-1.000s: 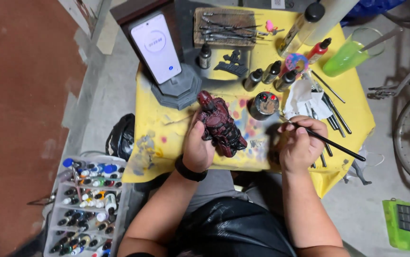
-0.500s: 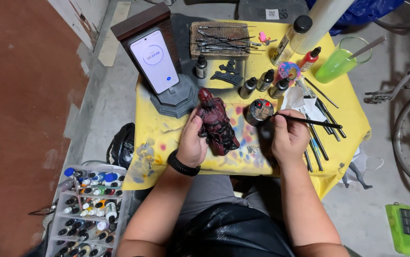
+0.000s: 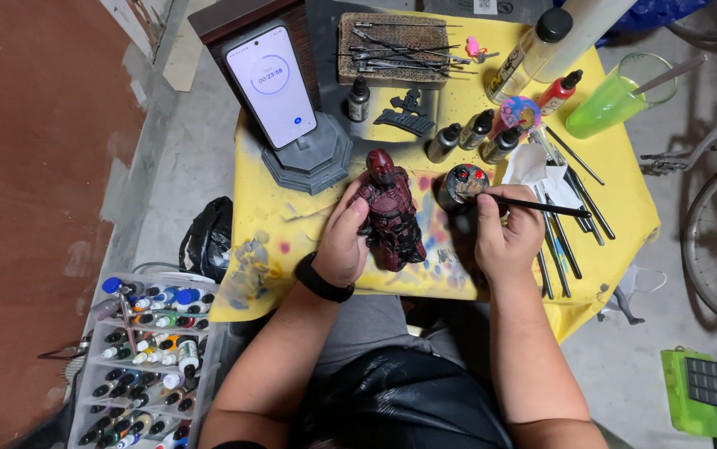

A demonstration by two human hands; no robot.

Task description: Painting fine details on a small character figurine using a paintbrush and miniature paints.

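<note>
- On the yellow-covered counter (image 3: 292,220), a dark red armoured figurine (image 3: 391,212) is lying near the middle, its head pointing away from the person.
- Left hand (image 3: 343,243) is wrapping around the figurine's left side, fingers curled against it, a black wristband (image 3: 322,279) sitting at the wrist.
- Right hand (image 3: 506,235) is closing on a thin black paintbrush (image 3: 533,204), its tip touching a small round pot (image 3: 463,183) with red spots just beside the figurine.
- Behind the pot, dark dropper bottles (image 3: 475,133) are standing in a cluster, with more brushes (image 3: 562,224) lying to the right.
- A phone (image 3: 271,85) is leaning on a grey stand (image 3: 312,158) at the counter's far left.
- A green cup (image 3: 612,104) is standing at the far right.
- On the floor to the left, a rack of paint bottles (image 3: 142,366) is sitting.
</note>
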